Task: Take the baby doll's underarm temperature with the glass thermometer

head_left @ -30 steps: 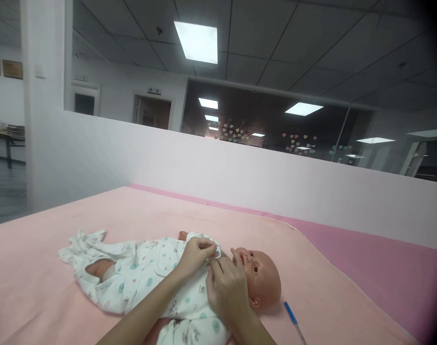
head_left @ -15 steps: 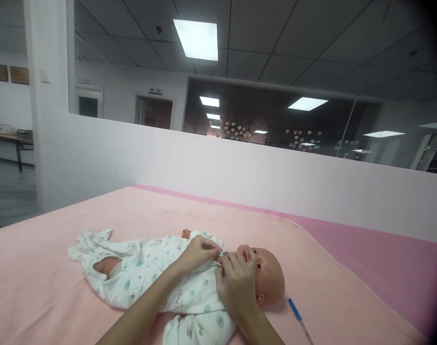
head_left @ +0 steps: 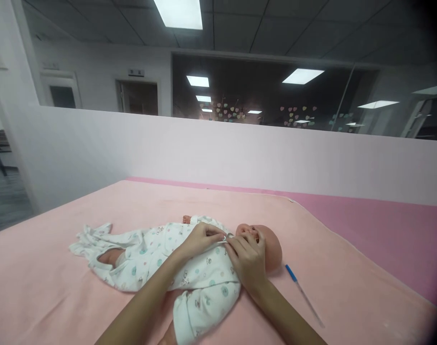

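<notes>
A baby doll (head_left: 275, 250) lies on its back, its head to the right, dressed in a white patterned romper (head_left: 200, 268). My left hand (head_left: 203, 238) is over the doll's chest, thumb and fingers pinched on the romper's neckline. From the other side my right hand (head_left: 247, 258) also has its fingertips closed on the neckline, with its back partly covering the doll's chin and face. The fingertips of both hands nearly meet at a small white edge of cloth, whose detail is too small to make out. One bare leg shows through an opening in the romper.
A pen-like stick with a blue end (head_left: 291, 273) lies right of the doll's head. Beneath everything is a peach cloth (head_left: 53, 268) over a pink surface (head_left: 365, 235). A white low wall (head_left: 240, 155) with glass above stands behind.
The camera view has tilted down and shifted, so more of the stick and the near sleeve shows. Both hands stay at the neckline, the right hand's fingers slightly shifted.
</notes>
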